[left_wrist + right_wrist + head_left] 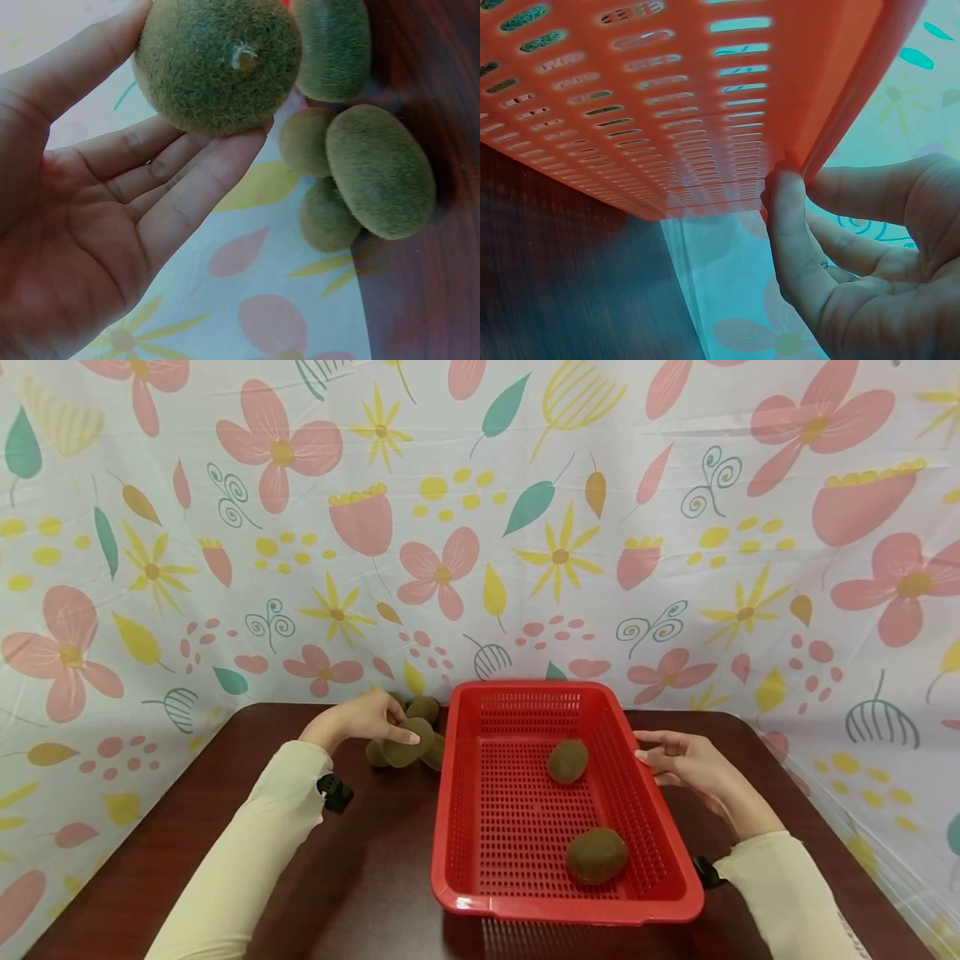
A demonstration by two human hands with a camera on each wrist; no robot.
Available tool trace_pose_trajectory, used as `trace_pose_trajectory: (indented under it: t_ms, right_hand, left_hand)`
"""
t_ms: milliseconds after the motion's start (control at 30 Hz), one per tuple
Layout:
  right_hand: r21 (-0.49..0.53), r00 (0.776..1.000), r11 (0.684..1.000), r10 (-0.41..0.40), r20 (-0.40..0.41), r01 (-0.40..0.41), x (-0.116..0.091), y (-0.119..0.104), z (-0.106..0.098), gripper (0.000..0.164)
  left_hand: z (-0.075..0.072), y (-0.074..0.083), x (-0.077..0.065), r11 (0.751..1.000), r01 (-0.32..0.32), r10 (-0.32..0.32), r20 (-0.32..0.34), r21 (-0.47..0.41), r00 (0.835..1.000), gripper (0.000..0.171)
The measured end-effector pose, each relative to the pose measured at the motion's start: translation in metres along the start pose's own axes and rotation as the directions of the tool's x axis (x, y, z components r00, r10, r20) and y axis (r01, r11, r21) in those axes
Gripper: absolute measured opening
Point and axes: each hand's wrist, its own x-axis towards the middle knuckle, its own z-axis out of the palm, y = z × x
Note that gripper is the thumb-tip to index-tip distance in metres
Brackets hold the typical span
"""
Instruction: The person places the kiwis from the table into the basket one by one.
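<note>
I have a kiwi [406, 745] held in the left hand [362, 718], beside the loose kiwis [381, 171] left of the red basket [570, 908]. My right hand [693, 768] grips that basket's right rim. Inside, two kiwis [597, 857] lie apart. Behind the dark bench [337, 877] hangs flowered cloth [480, 477].

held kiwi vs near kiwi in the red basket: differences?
Support: the left hand grips the held kiwi; the near kiwi rests in the red basket.
Place: the held kiwi is outside, left of the red basket in the head view; the near kiwi is inside.
Shared: both look brownish and rounded.
</note>
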Motion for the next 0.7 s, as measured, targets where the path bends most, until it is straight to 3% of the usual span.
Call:
trace_pose_trajectory:
  t_ms: [67, 200, 433, 500, 700]
  right_hand:
    - [-0.003, 1.0, 1.0, 0.0, 0.0, 0.0, 0.0, 0.0, 0.0, 0.066]
    - [-0.013, 1.0, 1.0, 0.002, 0.001, -0.002, 0.0, -0.001, 0.0, 0.066]
    - [-0.009, 1.0, 1.0, 0.004, 0.002, -0.004, -0.001, 0.0, -0.001, 0.066]
    - [-0.009, 1.0, 1.0, 0.005, 0.003, -0.005, 0.0, 0.0, -0.001, 0.066]
    - [-0.006, 1.0, 1.0, 0.001, 0.002, -0.001, 0.0, -0.001, -0.001, 0.066]
  left_hand:
    - [-0.003, 0.003, -0.001, 1.0, -0.004, 0.004, -0.019, 0.005, 1.0, 0.022]
    - [-0.007, 0.009, 0.001, 1.0, -0.006, 0.006, -0.049, 0.005, 0.999, 0.038]
    - [-0.012, 0.023, 0.007, 1.0, 0.0, 0.0, -0.082, -0.004, 0.997, 0.035]
    - [-0.013, 0.028, 0.009, 1.0, 0.002, -0.002, -0.089, 0.0, 0.996, 0.043]
    - [-0.017, 0.043, 0.017, 0.998, -0.05, 0.053, -0.109, 0.026, 0.993, 0.053]
